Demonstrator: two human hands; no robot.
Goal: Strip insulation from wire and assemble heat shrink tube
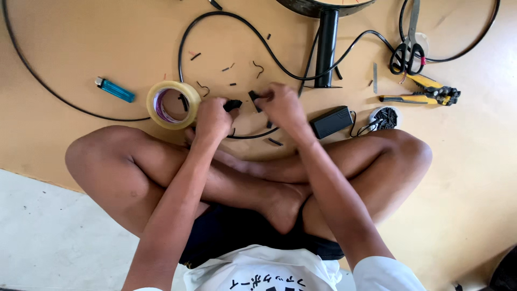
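I sit cross-legged on a tan board. My left hand point(213, 117) is closed around a small black piece point(232, 104) of cable end. My right hand point(281, 105) pinches another short black piece point(253, 99) just to the right of it. The two pieces sit a small gap apart between my hands. A black cable point(253, 135) runs under my hands and loops away across the board.
A roll of clear tape point(173, 104) lies left of my left hand, a blue lighter point(115, 90) further left. A black power adapter point(330, 122), scissors point(409, 49), yellow wire strippers point(425, 92) and a black post point(326, 48) lie right and ahead. Cable scraps litter the board.
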